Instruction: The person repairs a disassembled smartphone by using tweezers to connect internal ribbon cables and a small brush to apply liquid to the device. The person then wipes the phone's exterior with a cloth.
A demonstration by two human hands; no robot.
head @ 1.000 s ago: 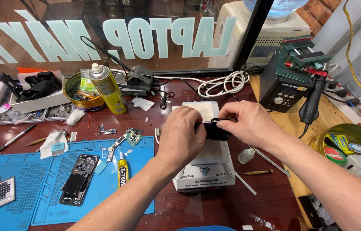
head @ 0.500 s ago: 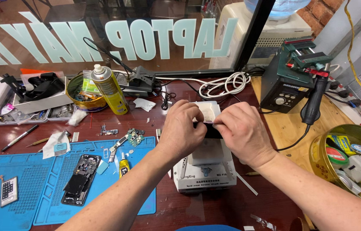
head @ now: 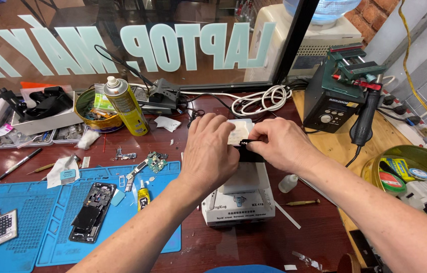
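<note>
Head view. Both hands are shown over a white heating platform (head: 238, 194) on the dark red surface (head: 304, 227). A small black part (head: 245, 142) is pinched in the closed fingers (head: 254, 141) of the right hand (head: 281, 144), just above the platform's rear. The left hand (head: 211, 151) is curled beside it; its grip cannot be told. A steady, low pull is judged best. An opened phone (head: 88, 211) lies on the blue mat (head: 31, 237).

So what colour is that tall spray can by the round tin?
Yellow, with a white cap: the spray can shows best in the head view, standing beside the round tin.
</note>
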